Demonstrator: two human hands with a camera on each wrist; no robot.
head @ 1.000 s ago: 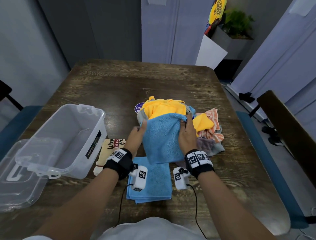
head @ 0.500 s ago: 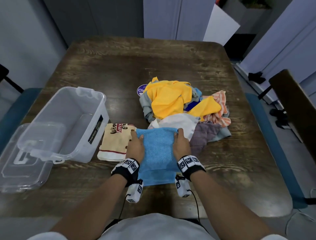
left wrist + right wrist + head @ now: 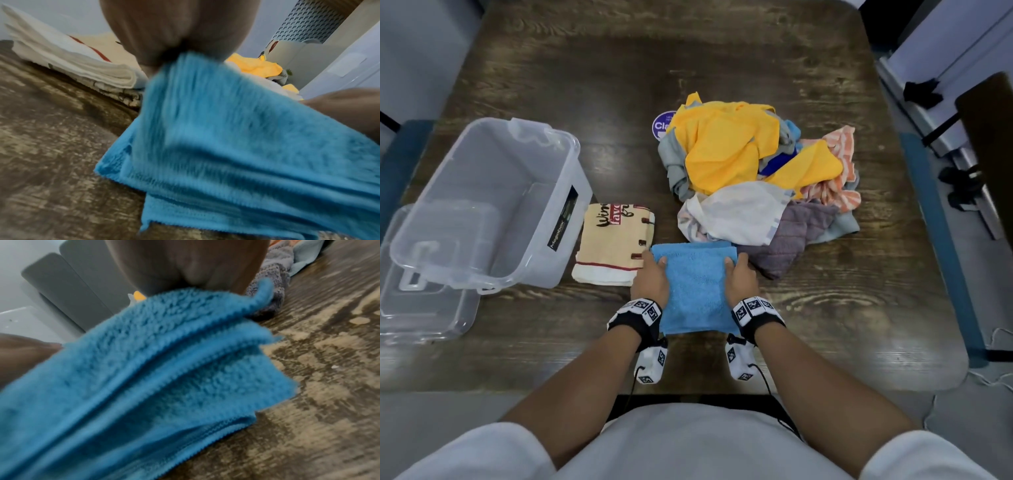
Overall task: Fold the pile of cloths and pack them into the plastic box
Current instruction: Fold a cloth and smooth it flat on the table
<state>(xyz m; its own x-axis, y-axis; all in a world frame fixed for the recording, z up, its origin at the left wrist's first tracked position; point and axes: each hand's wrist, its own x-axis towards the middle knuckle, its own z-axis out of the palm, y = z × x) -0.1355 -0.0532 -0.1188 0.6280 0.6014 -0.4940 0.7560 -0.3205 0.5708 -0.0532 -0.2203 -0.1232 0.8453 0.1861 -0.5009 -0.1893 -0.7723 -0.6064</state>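
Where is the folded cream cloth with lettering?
In the head view, the cream cloth lies on the table left of centre, between the plastic box and the blue cloth gripped by the left hand and right hand.

The blue cloth [image 3: 697, 291], raised before the pile [image 3: 729, 150] a second ago, is now lying folded on the table [image 3: 825, 308]. The left hand [image 3: 650, 281] and right hand [image 3: 739, 277] are gripping its sides, lower and nearer the person. A white cloth [image 3: 736, 212] is showing uncovered.
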